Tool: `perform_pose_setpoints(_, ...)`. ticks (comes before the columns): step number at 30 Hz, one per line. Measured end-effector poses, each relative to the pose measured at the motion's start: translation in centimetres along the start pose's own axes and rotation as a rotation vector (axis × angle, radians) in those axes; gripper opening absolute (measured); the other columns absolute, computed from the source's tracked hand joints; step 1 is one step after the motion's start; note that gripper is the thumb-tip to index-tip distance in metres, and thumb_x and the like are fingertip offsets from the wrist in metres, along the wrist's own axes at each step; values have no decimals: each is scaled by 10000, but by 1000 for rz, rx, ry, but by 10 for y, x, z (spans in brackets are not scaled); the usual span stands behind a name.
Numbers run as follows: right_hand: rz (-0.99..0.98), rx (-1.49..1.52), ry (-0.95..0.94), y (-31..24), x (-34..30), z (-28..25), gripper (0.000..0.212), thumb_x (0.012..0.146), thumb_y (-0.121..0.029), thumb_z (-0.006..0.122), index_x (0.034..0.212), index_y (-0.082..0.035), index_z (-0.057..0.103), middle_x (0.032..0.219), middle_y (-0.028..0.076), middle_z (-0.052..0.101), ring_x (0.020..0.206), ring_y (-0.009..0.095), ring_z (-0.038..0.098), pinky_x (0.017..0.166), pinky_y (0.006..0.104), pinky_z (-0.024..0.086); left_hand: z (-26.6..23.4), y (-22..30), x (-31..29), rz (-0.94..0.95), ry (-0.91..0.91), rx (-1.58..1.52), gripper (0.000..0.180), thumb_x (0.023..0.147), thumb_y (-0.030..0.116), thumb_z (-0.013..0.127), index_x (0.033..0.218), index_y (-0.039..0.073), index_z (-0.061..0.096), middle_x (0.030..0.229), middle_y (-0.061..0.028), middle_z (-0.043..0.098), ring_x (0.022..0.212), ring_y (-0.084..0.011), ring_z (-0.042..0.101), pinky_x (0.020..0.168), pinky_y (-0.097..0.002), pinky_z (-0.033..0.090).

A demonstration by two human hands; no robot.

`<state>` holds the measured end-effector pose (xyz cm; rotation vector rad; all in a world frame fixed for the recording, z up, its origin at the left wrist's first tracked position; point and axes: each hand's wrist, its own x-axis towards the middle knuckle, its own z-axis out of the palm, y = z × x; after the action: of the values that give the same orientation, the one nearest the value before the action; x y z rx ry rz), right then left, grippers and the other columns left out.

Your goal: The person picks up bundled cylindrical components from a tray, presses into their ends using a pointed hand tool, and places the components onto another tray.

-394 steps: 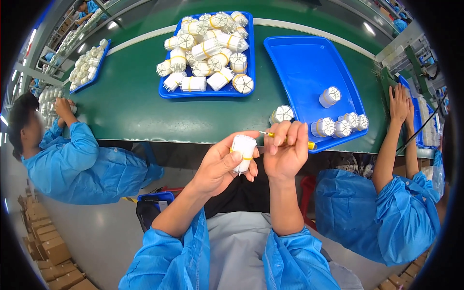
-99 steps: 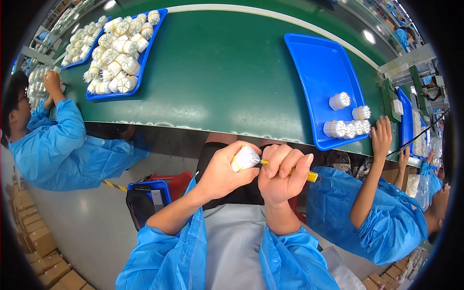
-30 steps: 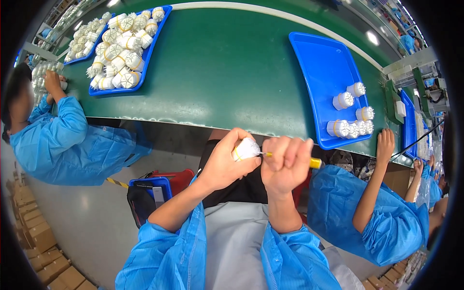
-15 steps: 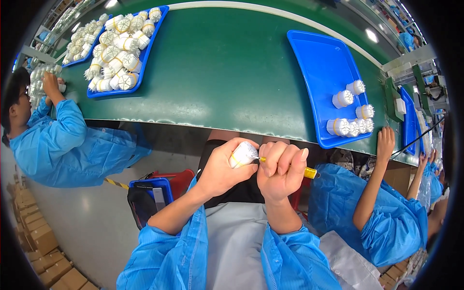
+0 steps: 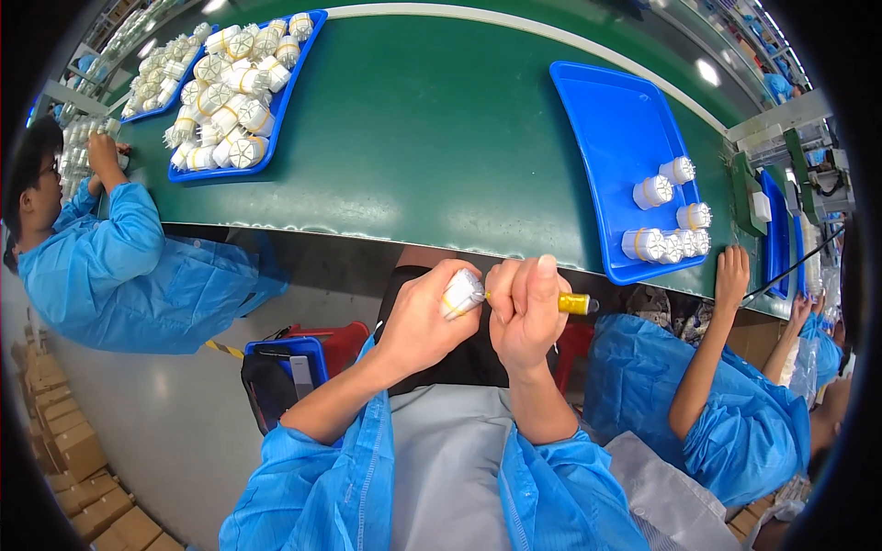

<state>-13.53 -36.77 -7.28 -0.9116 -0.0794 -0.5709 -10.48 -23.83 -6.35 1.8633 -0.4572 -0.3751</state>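
My left hand (image 5: 425,317) is wrapped round a white cylindrical part (image 5: 461,294) with a yellow band, its end face turned toward the right. Closed in a fist, my right hand (image 5: 525,312) grips a screwdriver with a yellow handle (image 5: 574,303). The driver's tip meets the end of the white part; the exact contact spot is too small to make out. Both hands are held in front of the table's near edge, above my lap. The handle's dark end sticks out to the right of my fist.
A blue tray (image 5: 574,119) at the right holds several white parts (image 5: 652,191). Another blue tray (image 5: 280,115), heaped with such parts, stands at the left on the green table (image 5: 423,119). Co-workers in blue sit on both sides; one's hand (image 5: 732,275) rests at the table edge.
My right hand has turned about the screwdriver, its thumb now pointing up, and the handle has swung to a more level position. My left hand keeps the white part nearly in place.
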Motion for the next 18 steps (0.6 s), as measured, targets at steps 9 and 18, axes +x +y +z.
perform_pose_setpoints(9, -68, 64, 9, 0, -1, 0, 498, 1082, -339, 289, 639, -122, 355, 509, 33, 399, 459, 121, 286, 503, 293, 294, -2, 1, 2, -90, -58, -260, 332, 765, 73, 703, 1076, 0, 612, 874, -73, 651, 795, -110, 599, 710, -273, 500)
perform_pose_setpoints(18, -99, 64, -2, 0, -4, 3, 500, 1074, -315, 331, 622, -105, 364, 510, 37, 399, 458, 115, 304, 507, 294, 290, 0, 3, 0, -58, -29, -221, 332, 762, 68, 707, 1073, 5, 613, 895, -109, 678, 802, -143, 641, 721, -299, 518)
